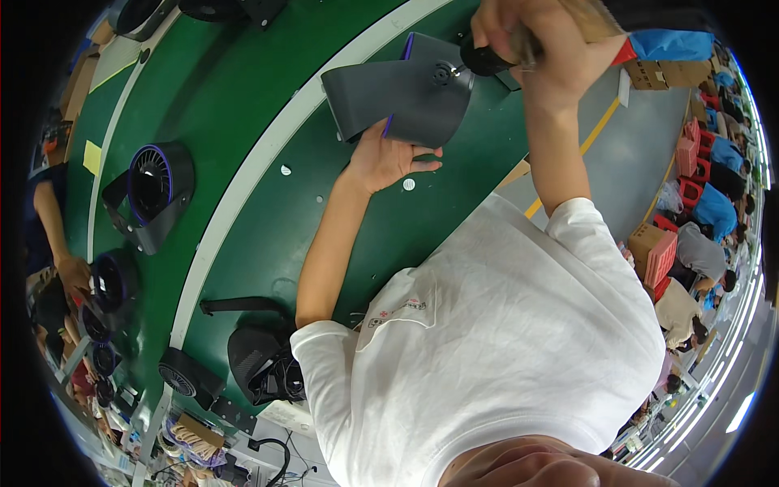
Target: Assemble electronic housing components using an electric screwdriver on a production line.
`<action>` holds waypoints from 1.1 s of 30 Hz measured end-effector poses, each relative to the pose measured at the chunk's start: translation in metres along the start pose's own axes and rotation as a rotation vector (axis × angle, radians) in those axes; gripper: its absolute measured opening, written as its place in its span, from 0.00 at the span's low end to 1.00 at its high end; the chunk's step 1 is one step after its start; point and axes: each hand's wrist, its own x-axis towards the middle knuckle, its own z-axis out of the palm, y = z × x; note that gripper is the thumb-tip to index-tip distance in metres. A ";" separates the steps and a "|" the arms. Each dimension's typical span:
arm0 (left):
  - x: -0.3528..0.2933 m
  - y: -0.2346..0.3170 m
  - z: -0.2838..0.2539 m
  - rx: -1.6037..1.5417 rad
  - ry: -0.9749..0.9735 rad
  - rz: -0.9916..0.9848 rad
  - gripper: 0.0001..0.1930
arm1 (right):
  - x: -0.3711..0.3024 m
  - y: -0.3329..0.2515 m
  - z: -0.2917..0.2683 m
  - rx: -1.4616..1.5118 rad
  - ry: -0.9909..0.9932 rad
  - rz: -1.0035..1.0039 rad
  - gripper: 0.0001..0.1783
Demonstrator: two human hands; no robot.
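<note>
Left hand (391, 162) loosely open at upper centre, left forearm (333, 243) slanting up to it, right hand (560, 53) curled closed near top edge, right forearm (557, 154) upright beneath

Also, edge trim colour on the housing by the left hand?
The edge trim is purple; best in head view.

Smooth matt plastic housing (426, 105), glossy tabletop (276, 227), creased cloth shirt (519, 333).

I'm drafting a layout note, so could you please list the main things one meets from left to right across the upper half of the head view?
Yellow paper, purple-ringed fan, dark grey casing, right hand, red stool.
</note>
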 end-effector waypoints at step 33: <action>-0.253 0.237 0.041 1.699 1.356 0.258 0.23 | -0.002 0.111 -0.130 0.084 0.213 0.014 0.29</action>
